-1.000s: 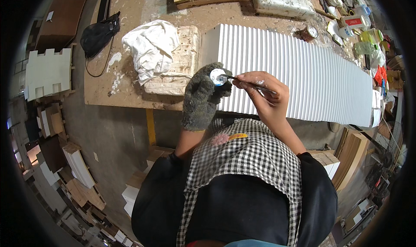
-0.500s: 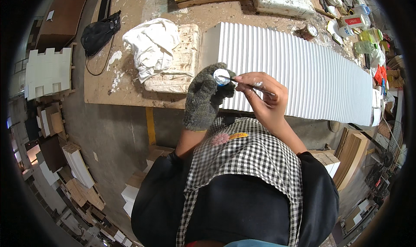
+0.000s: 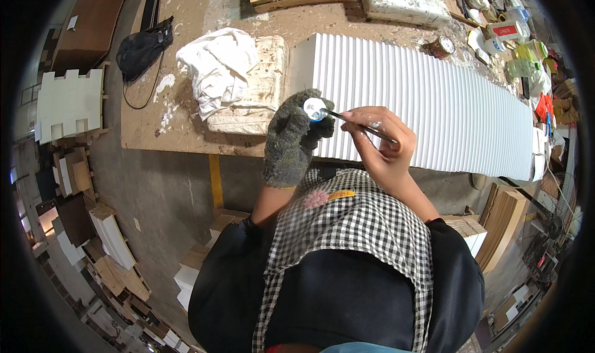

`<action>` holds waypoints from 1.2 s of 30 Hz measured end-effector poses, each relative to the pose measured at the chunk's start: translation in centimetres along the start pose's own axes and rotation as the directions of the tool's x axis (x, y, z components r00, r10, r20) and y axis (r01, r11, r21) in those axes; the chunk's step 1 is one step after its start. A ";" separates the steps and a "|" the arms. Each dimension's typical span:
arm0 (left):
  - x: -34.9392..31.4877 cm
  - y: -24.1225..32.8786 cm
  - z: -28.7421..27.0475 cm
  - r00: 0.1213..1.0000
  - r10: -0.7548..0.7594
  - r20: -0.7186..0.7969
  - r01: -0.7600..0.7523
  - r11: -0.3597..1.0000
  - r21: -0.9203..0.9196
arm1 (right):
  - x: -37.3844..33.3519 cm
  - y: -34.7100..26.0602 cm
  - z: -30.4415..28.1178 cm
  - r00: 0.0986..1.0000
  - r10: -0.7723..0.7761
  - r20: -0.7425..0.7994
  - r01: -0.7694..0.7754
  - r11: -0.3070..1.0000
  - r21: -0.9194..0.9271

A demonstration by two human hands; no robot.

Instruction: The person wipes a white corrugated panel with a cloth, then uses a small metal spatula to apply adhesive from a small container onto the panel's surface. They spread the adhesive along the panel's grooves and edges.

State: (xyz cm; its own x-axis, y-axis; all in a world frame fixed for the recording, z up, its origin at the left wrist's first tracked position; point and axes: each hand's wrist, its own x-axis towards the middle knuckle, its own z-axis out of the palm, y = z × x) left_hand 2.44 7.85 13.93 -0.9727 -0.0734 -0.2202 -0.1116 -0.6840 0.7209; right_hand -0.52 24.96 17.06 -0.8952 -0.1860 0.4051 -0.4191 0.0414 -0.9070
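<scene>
My left hand [image 3: 289, 143], in a dark grey knit glove, is closed around a small round cup [image 3: 313, 108] with a blue side and white paint-like stuff in it. My bare right hand [image 3: 387, 143] pinches a thin dark stick-like tool [image 3: 336, 114], slanting down to the left with its tip at the cup's mouth. Whether that tip has bristles is too small to tell. White specks mark the right fingers. Just beyond both hands lies a long white ribbed panel [image 3: 421, 108] on the workbench [image 3: 186, 133].
Left of the panel, a white cloth [image 3: 218, 65] rests on a paint-stained padded block [image 3: 263, 92]. A black bag [image 3: 144, 48] with a cord lies farther left. A stained tin [image 3: 441, 46] stands behind the panel. Bottles and tubs [image 3: 520, 68] crowd the far right. Boards [image 3: 503, 226] lean below the bench.
My right hand has shifted slightly right and down, drawing the tool back so more of it shows. The cup has moved slightly left in my left hand.
</scene>
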 end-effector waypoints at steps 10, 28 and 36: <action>-0.1 0.5 0.3 0.999 0.024 -0.047 -0.016 0.988 0.153 | 0.7 -0.4 -0.1 0.994 -0.017 0.103 0.025 0.997 -0.074; -0.1 0.3 -0.1 0.999 -0.041 -0.030 0.042 0.999 0.019 | 0.7 -0.2 0.0 0.996 0.019 0.084 -0.018 1.000 -0.016; -0.1 -0.3 -0.4 0.999 -0.048 -0.011 0.048 0.999 0.012 | 0.0 0.1 0.1 0.999 0.046 -0.030 -0.045 0.999 0.027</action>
State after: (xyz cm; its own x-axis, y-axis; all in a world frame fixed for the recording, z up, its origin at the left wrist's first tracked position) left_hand 2.63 7.77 13.45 -0.9639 -0.0480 -0.2617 -0.1611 -0.6777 0.7175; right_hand -0.50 24.83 16.96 -0.9175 -0.1544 0.3666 -0.3743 0.0231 -0.9270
